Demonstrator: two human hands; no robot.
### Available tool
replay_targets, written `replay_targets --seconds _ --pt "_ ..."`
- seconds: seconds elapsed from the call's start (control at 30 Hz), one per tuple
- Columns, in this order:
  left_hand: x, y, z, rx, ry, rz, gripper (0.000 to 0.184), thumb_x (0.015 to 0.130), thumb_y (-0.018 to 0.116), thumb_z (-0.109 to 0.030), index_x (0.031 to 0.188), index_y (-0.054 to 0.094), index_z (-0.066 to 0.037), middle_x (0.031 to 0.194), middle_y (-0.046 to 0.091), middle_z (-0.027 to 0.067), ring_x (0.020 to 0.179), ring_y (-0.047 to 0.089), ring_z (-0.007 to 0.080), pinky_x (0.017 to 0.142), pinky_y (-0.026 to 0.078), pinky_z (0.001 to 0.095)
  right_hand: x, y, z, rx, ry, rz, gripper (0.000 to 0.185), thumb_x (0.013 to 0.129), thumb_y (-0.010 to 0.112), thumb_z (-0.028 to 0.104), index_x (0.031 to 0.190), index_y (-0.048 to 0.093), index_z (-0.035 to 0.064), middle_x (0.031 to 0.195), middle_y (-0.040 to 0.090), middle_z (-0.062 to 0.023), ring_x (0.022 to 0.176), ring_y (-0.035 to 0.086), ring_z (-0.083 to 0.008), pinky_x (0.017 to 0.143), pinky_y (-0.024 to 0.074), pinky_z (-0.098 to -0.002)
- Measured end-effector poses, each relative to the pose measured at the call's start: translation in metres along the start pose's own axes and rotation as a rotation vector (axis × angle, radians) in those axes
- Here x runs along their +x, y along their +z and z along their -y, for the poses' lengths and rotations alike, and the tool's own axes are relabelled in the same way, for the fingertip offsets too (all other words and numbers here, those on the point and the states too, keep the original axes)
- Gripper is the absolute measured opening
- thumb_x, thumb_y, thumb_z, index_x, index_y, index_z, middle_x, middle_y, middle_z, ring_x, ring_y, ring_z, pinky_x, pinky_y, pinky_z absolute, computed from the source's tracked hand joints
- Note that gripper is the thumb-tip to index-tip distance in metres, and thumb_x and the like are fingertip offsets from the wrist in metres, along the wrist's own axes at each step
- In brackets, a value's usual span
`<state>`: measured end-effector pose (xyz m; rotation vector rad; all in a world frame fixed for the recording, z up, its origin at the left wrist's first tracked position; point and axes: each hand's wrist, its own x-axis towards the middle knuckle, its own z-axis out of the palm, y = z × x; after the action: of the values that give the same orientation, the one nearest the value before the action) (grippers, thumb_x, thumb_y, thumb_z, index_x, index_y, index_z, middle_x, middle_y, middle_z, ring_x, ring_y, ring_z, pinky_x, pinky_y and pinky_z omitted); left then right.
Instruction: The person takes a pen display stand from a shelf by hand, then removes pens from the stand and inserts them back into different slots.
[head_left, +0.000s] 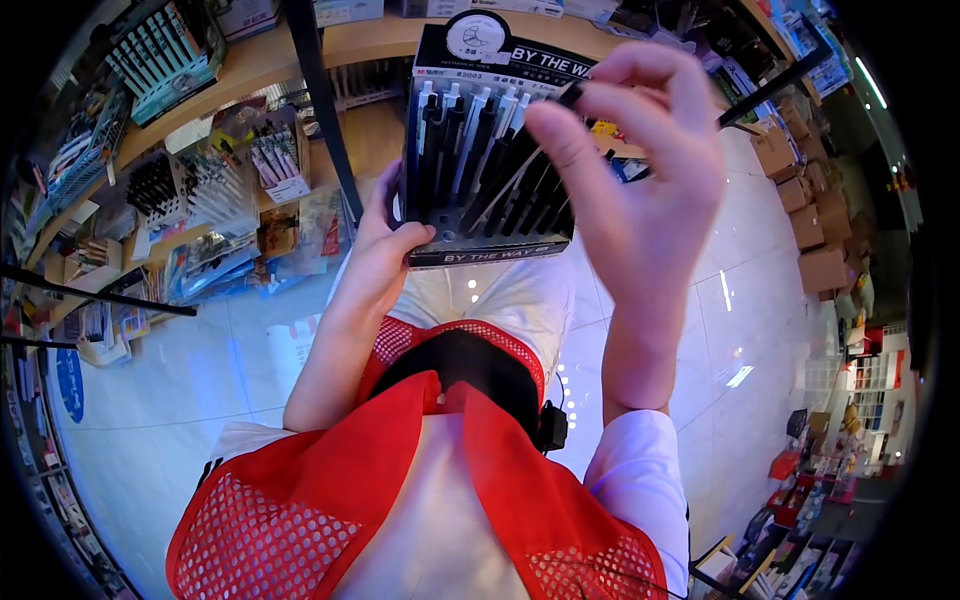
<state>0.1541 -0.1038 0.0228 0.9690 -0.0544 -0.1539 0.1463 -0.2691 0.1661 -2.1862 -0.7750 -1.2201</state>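
We find a single black pen (518, 165) being handled at a display box (490, 256) marked "BY THE WAY"; we judge the step in hand to be the seating or drawing of this one pen, and cannot tell which from its present position. The pen slants over the box, upper end to the right and far, lower end to the left and near, close to the open holes (447, 236); whether that end sits in a hole we cannot establish. In our judgement the next move calls for bringing the pen into line with its hole, clear of the standing pens (450, 130), with the box kept steady. The right hand (650, 150) is raised at the right of the box, slightly blurred, its wrist nearer than its fingers; thumb and forefinger are pinched narrowly on the pen's upper end, the palm otherwise free. The left hand (385, 250) grips the box at its near left corner, thumb over the near rim and fingers along the left side. The box is held just before the wooden shelf (372, 140).
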Motion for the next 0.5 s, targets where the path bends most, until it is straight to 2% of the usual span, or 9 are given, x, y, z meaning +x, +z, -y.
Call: replay_targets --seconds 0.03,0.1,0.5 --pt "-0.001 0.000 -0.001 -0.005 0.003 -0.012 0.080 0.068 0.047 0.013 0.141 0.020 -0.002 0.134 0.040 0.0151 0.119 0.047 0.0235 0.095 0.042 0.0310 -0.007 0.007 -0.003 0.021 0.024 0.018 0.021 0.067 0.078 0.009 0.076 0.063 -0.0034 0.091 0.056 -0.0071 0.080 0.055 -0.0161 0.069 0.0438 -0.0254" --pt "-0.001 -0.003 -0.002 -0.040 -0.003 -0.003 0.080 0.067 0.047 0.012 0.141 0.021 -0.002 0.134 0.040 0.0142 0.120 0.046 0.0234 0.095 0.042 0.0312 -0.015 0.020 -0.010 0.013 0.029 -0.016 0.020 0.060 0.078 0.014 0.070 0.065 0.0022 0.085 0.055 -0.0066 0.080 0.051 -0.0245 0.068 0.0401 -0.0352" --pt "0.001 -0.008 0.000 -0.115 0.026 0.032 0.077 0.066 0.046 0.011 0.139 0.027 -0.003 0.134 0.039 0.0111 0.122 0.043 0.0221 0.097 0.040 0.0311 -0.019 0.033 -0.011 0.059 0.085 -0.017 0.019 0.060 0.078 0.014 0.070 0.066 0.0030 0.085 0.055 -0.0053 0.080 0.051 -0.0243 0.068 0.0385 -0.0353"
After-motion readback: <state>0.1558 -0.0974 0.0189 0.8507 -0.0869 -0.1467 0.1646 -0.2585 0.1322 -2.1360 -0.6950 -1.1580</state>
